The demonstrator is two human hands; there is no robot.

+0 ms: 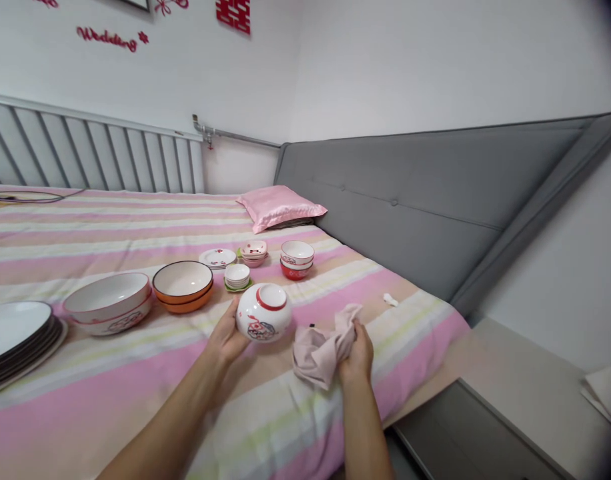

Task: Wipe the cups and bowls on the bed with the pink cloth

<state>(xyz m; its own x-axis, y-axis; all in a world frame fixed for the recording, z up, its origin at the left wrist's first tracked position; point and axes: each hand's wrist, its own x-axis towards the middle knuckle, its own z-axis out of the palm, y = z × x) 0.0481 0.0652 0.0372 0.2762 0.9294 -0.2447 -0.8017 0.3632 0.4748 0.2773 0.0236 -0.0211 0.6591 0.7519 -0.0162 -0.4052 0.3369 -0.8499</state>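
Pink cloth (325,350) bunched in the curled right hand (356,352), well right of the orange bowls (184,295), cupped the upturned white bowl (263,317) in the loosely curled left hand (230,335), nearer those bowls, with far fingers hidden. Could have let it slip, perhaps through smooth glaze and a one-sided hold, and chipped it against the small dishes (237,275) just right of the orange bowls.

Left hand (228,335) and right hand (357,355), bare, both gripping, held apart.
Left forearm (173,417) slants forward and to the right, its hand cupped in a hold; right forearm (364,430) reaches almost straight ahead, its hand curled in a grasp.
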